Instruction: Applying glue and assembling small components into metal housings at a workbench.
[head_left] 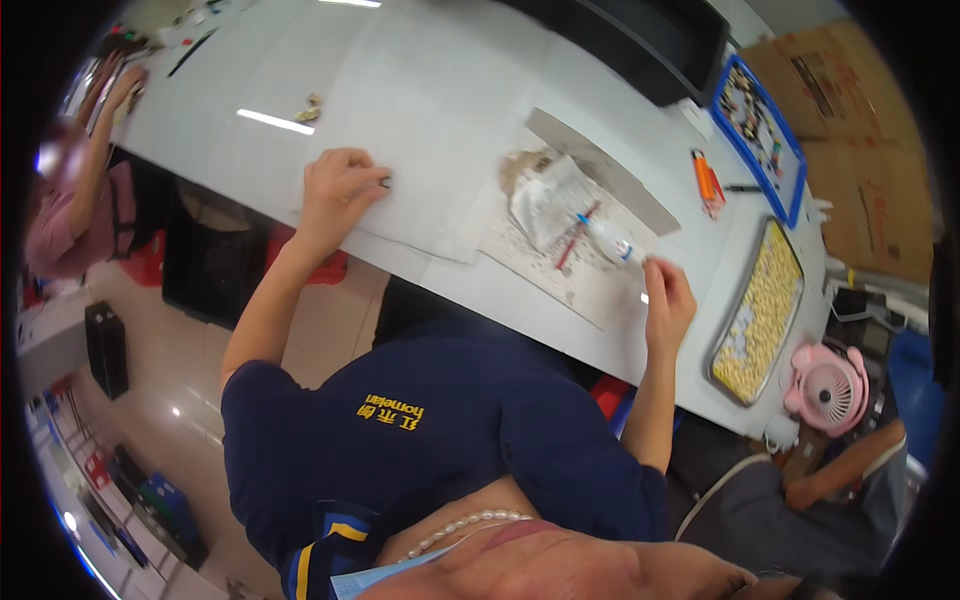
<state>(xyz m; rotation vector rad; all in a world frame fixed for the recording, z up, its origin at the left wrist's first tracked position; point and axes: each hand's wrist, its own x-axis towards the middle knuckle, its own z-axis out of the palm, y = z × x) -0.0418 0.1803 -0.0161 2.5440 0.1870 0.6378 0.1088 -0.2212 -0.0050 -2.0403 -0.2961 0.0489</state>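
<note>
My left hand (342, 197) is over the white table, thumb and forefinger pinched on a small dark piece (385, 182) too tiny to name. On the right, my right hand (669, 305) has its fingers curled and pressed together. Just beyond its fingertips is a small white bottle (608, 240) with a blue tip; whether they touch it I cannot tell. The bottle is over a stained, light-coloured board (545, 270). Crumpled white paper or film (550, 205) and a thin red stick (575, 240) lie there too. A grey strip (610, 175) runs along the board's far side.
To the right are an orange lighter (703, 178), a blue-rimmed tray (797, 175) of small parts, a tray of yellowish pieces (713, 370) and a pink fan (830, 390). A black bin (660, 60) stands at the back. Other people sit left and right.
</note>
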